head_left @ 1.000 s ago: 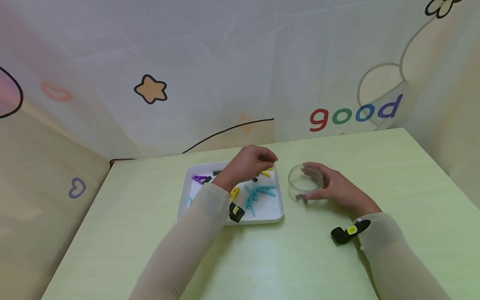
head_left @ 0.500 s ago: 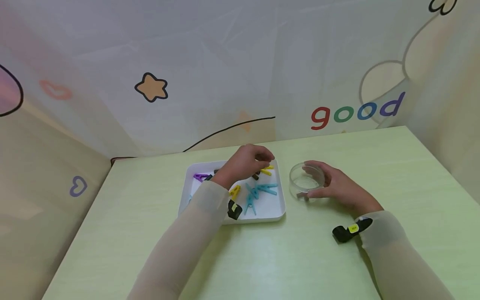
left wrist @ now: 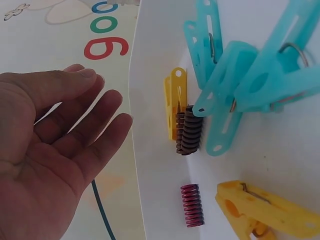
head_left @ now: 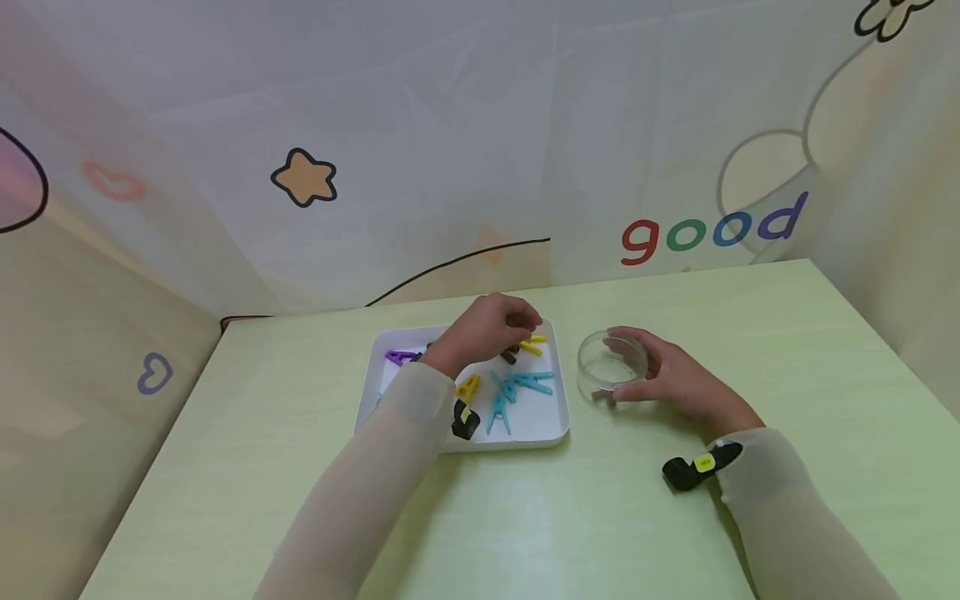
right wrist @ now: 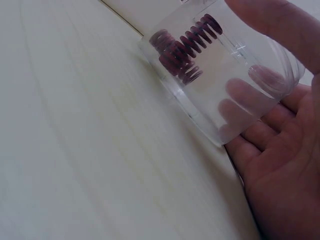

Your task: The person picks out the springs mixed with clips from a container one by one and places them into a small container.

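We've got the left hand [head_left: 486, 332] loosely bent, empty, above a smooth white tray [head_left: 534, 427]; right hand [head_left: 678, 379] curls round the clear cylindrical jar [head_left: 602, 377] just beside, ridged red springs [right wrist: 175, 57] inside

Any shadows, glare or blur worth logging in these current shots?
Head view: a soft shadow on the table in front of the white tray; left wrist view: rather dim, though teal clothespins and brown springs look fairly crisp; right wrist view: hazy, with small bright glints on the clear container holding red springs.
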The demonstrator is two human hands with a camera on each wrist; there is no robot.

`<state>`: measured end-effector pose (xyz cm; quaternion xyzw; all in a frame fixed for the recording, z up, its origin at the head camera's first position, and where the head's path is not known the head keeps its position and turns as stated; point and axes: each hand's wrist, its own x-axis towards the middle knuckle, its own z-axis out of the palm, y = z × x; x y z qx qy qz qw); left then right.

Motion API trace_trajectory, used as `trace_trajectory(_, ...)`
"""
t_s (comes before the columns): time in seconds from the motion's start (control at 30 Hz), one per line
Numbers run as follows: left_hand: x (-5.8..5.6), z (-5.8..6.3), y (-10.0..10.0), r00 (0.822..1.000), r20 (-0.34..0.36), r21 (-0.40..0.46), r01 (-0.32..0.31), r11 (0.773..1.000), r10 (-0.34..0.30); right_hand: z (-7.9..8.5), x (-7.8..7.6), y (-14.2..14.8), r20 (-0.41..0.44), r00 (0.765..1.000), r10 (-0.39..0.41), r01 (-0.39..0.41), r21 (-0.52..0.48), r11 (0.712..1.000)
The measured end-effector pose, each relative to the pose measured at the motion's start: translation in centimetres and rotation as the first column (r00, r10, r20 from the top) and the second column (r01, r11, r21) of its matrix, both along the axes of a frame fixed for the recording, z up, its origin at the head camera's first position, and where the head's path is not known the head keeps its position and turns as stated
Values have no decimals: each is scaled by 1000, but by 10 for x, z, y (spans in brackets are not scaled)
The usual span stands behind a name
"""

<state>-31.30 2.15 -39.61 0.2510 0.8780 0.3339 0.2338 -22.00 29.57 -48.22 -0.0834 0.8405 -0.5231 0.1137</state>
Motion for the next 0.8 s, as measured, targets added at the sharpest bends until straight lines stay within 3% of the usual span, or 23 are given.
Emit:
trace_trajectory(0.37, -4, -3, -1, 997, -70, -68, 10, 998, -14, -1, 0, 0, 18, 1000, -21, 20, 28, 999)
trace_trajectory(0.8, -9, -13, -7, 996, -80, -108, 17, 994, -26, 0, -1, 0, 13, 1000, -16, 16, 33, 999)
